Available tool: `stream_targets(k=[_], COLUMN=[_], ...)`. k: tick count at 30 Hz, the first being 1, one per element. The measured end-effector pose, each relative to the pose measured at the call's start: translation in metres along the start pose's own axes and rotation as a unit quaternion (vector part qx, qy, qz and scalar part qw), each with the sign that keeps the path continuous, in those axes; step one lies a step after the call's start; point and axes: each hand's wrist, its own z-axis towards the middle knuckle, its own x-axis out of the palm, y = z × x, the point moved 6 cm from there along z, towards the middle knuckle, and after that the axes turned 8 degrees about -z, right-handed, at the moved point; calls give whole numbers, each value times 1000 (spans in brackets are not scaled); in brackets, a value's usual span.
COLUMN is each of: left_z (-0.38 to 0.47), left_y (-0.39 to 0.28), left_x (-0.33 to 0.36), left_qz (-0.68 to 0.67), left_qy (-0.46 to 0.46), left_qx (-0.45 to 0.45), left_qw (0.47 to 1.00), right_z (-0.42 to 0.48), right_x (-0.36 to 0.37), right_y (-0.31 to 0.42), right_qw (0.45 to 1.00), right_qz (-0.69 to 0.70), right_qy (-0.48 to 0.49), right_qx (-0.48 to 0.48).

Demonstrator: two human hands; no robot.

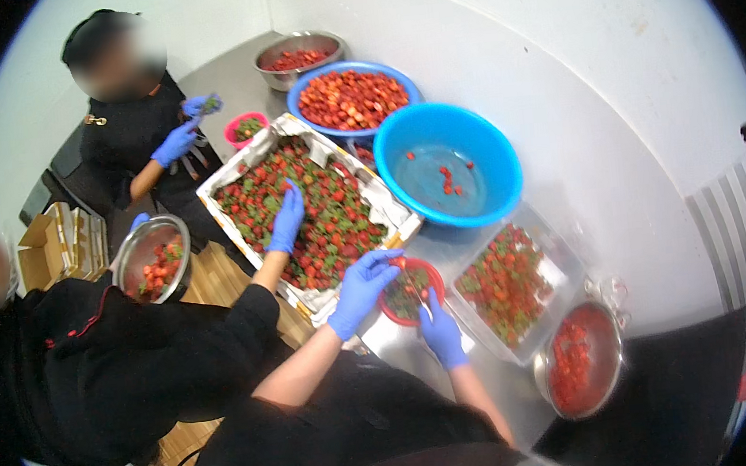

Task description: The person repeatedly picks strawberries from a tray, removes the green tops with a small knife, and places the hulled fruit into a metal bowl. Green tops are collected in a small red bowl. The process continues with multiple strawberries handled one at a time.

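My left hand (364, 295), in a blue glove, pinches a strawberry (400, 263) over the far rim of a red bowl (441, 285). Leafy green scraps lie inside the bowl. In my right hand (442, 335), also gloved, is a small knife (418, 290) with its thin blade pointing up toward the fruit. Whether the blade touches the strawberry is too small to tell. A clear plastic tub (474, 329) of strawberries with leaves stands to the right of the bowl.
A paper-lined box (253, 270) of strawberries stands left; a co-worker's gloved hand (287, 219) reaches into it. Beyond are a bright blue basin (508, 184) holding several pieces, and a blue bowl (297, 110) heaped with fruit. A steel bowl (608, 372) sits right. Another co-worker (164, 128) stands across.
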Motion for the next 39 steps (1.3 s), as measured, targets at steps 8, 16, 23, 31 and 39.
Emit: stream_targets(k=[8, 16, 23, 31, 39], left_z=[17, 24, 26, 20, -6], left_y=[-45, -57, -57, -72, -123], left_x=[0, 14, 12, 31, 76], left_qz=[4, -17, -20, 170, 358], left_qy=[-19, 4, 3, -14, -2], left_qx=[117, 155, 126, 263, 578], left_qw=[993, 988, 992, 949, 733], right_z=[-31, -43, -54, -69, -84], right_x=[7, 10, 14, 17, 19], right_y=[-12, -17, -12, -17, -37], right_qw=[998, 1000, 995, 998, 982], right_qz=[22, 8, 65, 46, 108], right_qy=[51, 21, 59, 42, 116], right_qx=[-2, 15, 53, 12, 99])
